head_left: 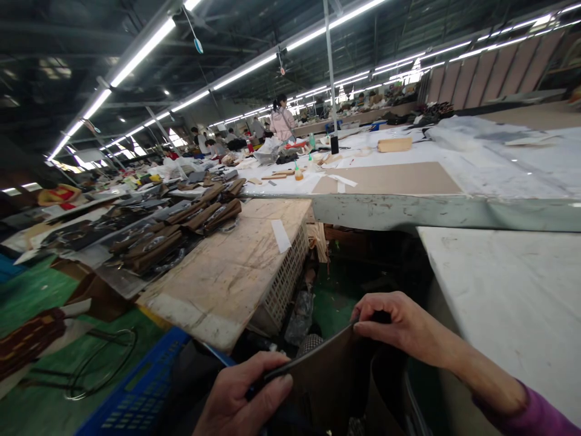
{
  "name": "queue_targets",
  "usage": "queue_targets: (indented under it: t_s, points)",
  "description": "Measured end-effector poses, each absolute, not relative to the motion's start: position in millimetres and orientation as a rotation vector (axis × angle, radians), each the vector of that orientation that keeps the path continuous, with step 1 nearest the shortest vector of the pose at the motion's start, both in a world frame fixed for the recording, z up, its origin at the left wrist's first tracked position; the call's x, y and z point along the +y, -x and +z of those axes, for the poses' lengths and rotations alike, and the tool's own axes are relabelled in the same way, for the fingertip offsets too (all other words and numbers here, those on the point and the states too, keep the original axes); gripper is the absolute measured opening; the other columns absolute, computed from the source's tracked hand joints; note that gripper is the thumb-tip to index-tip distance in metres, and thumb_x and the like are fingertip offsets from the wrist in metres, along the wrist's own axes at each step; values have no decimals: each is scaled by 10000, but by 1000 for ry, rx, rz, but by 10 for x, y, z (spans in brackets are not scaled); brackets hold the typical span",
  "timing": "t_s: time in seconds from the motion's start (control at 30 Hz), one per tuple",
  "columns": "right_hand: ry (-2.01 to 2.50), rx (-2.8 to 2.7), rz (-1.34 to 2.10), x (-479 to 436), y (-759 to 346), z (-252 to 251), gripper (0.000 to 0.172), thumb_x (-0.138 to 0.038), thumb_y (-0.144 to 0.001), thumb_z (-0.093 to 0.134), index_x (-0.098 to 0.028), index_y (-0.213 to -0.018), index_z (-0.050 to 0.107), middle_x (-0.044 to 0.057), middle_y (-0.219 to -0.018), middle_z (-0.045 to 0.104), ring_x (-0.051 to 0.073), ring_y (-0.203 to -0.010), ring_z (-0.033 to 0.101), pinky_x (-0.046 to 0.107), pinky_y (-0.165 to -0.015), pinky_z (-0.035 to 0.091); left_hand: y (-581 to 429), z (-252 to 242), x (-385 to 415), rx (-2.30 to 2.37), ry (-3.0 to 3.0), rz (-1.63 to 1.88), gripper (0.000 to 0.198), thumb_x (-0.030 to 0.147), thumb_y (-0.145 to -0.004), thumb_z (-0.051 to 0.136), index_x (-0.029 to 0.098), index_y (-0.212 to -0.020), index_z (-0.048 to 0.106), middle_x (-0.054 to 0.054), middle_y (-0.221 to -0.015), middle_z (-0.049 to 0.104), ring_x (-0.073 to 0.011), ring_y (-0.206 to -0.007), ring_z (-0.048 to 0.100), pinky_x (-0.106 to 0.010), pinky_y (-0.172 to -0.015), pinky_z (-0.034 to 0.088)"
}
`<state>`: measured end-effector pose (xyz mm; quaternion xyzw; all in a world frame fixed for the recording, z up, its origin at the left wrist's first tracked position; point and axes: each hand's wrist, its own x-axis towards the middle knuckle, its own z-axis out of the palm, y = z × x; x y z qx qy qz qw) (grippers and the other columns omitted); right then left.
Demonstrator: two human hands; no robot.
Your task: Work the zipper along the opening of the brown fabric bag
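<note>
A dark brown sheet-like piece with a thin dark edge stretches between my two hands at the bottom centre. My left hand pinches its near left end between thumb and fingers. At the other end of that edge, my right hand closes thumb and fingertips on the upper corner. Another curved brown panel hangs below my right hand. The lower part of the piece runs out of view.
A worn board lies on a plastic crate at the left, beside stacked brown pieces. A blue basket stands lower left. A white-covered table is at the right. A long worktable crosses ahead. A person stands farther off.
</note>
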<state>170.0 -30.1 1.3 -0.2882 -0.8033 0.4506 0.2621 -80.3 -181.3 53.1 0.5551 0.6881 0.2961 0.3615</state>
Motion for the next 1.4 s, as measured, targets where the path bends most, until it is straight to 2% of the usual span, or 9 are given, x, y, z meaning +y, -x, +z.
queue_targets:
  t_s: [0.33,0.47,0.57,0.8,0.97,1.1,1.23,1.3,1.4]
  points:
    - [822,-2201,1177,-348,-1683,-44,235,-401,-884,595,-205,-761,637,-13,-859,696,151,-783,633,241,-708,462,783,535,-1810,1816,-1626,736,199,343,-853,573,203,-877,712,28,-728,669,-122,-672,587,-150,-619,446]
    - [825,-2223,1131,-331,-1667,-44,226,-394,-886,590,-208,-770,645,-13,-864,697,152,-788,634,242,-718,462,796,508,-1801,1806,-1639,714,185,294,-808,662,232,-975,711,33,-838,714,-126,-738,636,-151,-671,473]
    - [858,-2221,1105,-324,-1650,-45,218,-392,-882,594,-211,-780,660,-17,-856,701,154,-784,638,248,-721,461,804,462,-1788,1797,-1800,715,173,271,-803,682,224,-967,709,21,-842,716,-124,-746,654,-153,-677,479]
    - [895,-2217,1097,-324,-1631,-37,203,-383,-878,605,-215,-786,671,-26,-846,709,152,-784,645,247,-709,453,786,365,-1751,1755,-2300,759,185,219,-910,512,160,-886,686,-26,-709,627,-125,-635,594,-188,-578,445]
    - [816,-2256,1151,-321,-1634,-5,208,-383,-886,598,-202,-813,669,-22,-805,702,146,-734,633,240,-669,448,762,409,-1769,1821,-2027,784,272,290,-901,499,164,-710,646,8,-635,561,-111,-598,545,-186,-579,406]
    - [815,-2283,1131,-360,-1619,32,198,-364,-875,614,-192,-796,673,-15,-758,694,148,-700,621,234,-641,438,787,474,-1742,1894,-1616,701,276,346,-861,527,162,-694,647,25,-648,561,-124,-641,534,-178,-594,408]
    - [880,-2341,1040,-408,-1543,67,195,-355,-857,631,-190,-765,680,0,-742,696,161,-696,627,235,-629,426,846,506,-1670,1883,-1658,488,330,390,-874,504,160,-675,633,28,-612,559,-121,-600,516,-180,-547,387]
    - [903,-2360,983,-421,-1496,73,188,-347,-857,631,-192,-765,682,6,-750,700,170,-718,632,239,-640,426,860,513,-1642,1938,-1853,346,298,352,-894,491,178,-713,651,14,-675,618,-133,-654,570,-186,-586,395]
    - [922,-2369,934,-439,-1431,59,171,-336,-856,634,-191,-776,678,8,-764,704,178,-740,637,245,-657,427,814,499,-1602,2038,-2145,139,218,231,-917,458,230,-951,674,-9,-844,677,-176,-791,631,-228,-685,416]
